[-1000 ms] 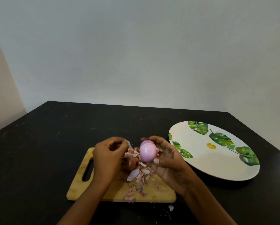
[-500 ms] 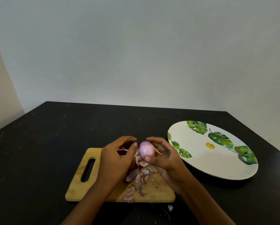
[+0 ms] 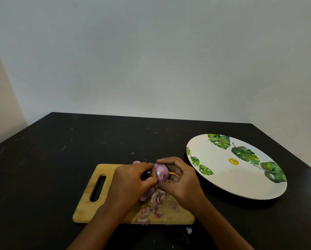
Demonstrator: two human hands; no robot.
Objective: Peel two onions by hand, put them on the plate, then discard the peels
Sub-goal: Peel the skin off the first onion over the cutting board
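A small purple onion [image 3: 162, 172] is held just above the wooden cutting board [image 3: 90, 201]. My right hand [image 3: 181, 184] curls round its right side and back. My left hand [image 3: 131, 183] is pressed against its left side, fingertips pinching at the skin there. A pile of pink and purple peels [image 3: 153, 202] lies on the board under and in front of both hands. The white plate [image 3: 223, 179] with green leaf prints sits to the right with nothing on it. A second onion is not in sight.
The board and plate rest on a black table [image 3: 43, 168] set into a corner of pale walls. Stray peel scraps lie behind the board [image 3: 131, 153] and near the table's front edge [image 3: 189, 230].
Both hands have come lower and closer together. My left hand moved from beside the onion onto its left side. The onion has turned in my right hand.
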